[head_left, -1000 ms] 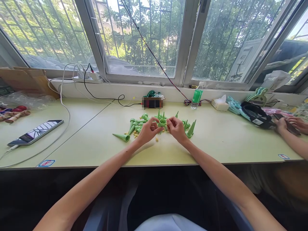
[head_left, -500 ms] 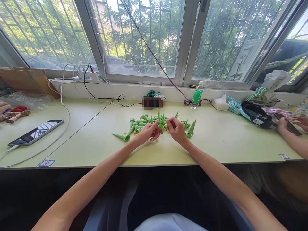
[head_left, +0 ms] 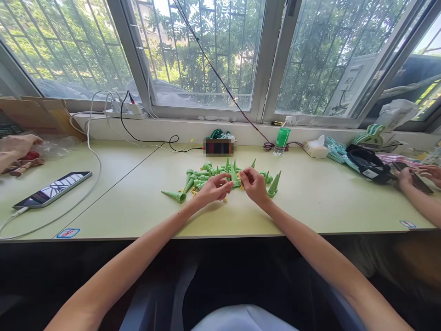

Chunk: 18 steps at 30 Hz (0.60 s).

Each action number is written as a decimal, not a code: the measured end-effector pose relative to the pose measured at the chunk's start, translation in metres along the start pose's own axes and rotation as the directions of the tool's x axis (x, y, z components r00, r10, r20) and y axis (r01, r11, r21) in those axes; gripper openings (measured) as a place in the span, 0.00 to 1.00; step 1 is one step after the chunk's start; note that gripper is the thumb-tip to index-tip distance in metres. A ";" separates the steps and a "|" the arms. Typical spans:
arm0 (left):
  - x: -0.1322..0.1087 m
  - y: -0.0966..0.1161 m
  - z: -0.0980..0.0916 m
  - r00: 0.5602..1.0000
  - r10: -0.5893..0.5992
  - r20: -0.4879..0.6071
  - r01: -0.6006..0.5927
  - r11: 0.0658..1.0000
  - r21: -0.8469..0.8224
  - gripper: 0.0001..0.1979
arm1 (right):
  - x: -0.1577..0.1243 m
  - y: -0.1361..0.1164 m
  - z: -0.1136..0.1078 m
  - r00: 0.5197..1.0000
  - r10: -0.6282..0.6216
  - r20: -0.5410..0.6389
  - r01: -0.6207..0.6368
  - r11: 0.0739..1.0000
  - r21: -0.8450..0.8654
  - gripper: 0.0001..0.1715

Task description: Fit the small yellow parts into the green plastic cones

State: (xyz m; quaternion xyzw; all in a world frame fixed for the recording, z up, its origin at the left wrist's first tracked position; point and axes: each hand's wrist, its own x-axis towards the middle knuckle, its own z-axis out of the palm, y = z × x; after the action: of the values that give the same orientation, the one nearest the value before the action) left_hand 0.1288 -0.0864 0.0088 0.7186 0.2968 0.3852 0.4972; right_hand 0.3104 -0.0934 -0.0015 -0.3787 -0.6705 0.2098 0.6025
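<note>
My left hand (head_left: 216, 188) is closed, its fingertips gripping a green plastic watering spike (head_left: 233, 175) that points upward. Close on its right, my right hand (head_left: 254, 185) is pinched, fingertips beside the spike's wide end. A bit of yellow shows by those fingertips, but I cannot make out whether they hold it. Behind and around both hands lies a loose pile of green watering spikes (head_left: 190, 184), some lying, some standing tip up. One spike (head_left: 174, 196) lies apart at the pile's left. Small yellow pieces (head_left: 225, 199) are scattered among them.
A charging phone (head_left: 52, 189) lies at left with its white cable. At the back stand a blurred-out box (head_left: 218, 147), a water bottle (head_left: 282, 137) and a tissue pack (head_left: 316, 148). Other people's hands show at far left (head_left: 19, 148) and far right (head_left: 405, 177), near a black headset (head_left: 368, 164).
The spike in my left hand has turned from its open end facing me to tip up. My left fingers have shifted their hold. A person's hand at far left has moved over the red item.
</note>
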 end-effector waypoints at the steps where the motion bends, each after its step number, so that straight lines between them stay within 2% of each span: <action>1: 0.000 -0.002 0.000 1.000 0.020 -0.015 -0.020 0.999 0.029 0.23 | 0.000 0.001 0.000 1.000 0.004 0.001 -0.004 1.000 -0.001 0.18; 6: 0.003 -0.013 0.001 0.978 0.166 -0.130 -0.136 0.967 0.217 0.21 | 0.000 0.002 0.001 1.000 0.020 0.015 -0.020 1.000 0.011 0.18; 10: 0.005 -0.016 0.001 0.959 0.242 -0.148 -0.190 0.934 0.302 0.19 | 0.000 0.003 0.000 1.000 0.019 0.014 -0.019 1.000 0.001 0.17; 14: 0.005 -0.011 0.003 0.960 0.234 -0.154 -0.178 0.934 0.309 0.19 | 0.003 0.002 0.000 0.999 0.031 -0.014 -0.031 0.999 -0.014 0.18; 18: 0.005 -0.004 0.005 0.965 0.171 -0.197 -0.125 0.966 0.227 0.18 | 0.004 0.001 0.001 0.997 0.033 -0.066 -0.035 0.999 -0.023 0.18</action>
State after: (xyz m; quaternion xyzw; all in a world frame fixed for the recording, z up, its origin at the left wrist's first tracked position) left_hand 0.1354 -0.0837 0.0053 0.7420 0.3332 0.4630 0.3523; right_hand 0.3101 -0.0893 0.0005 -0.4040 -0.6462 0.1992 0.6161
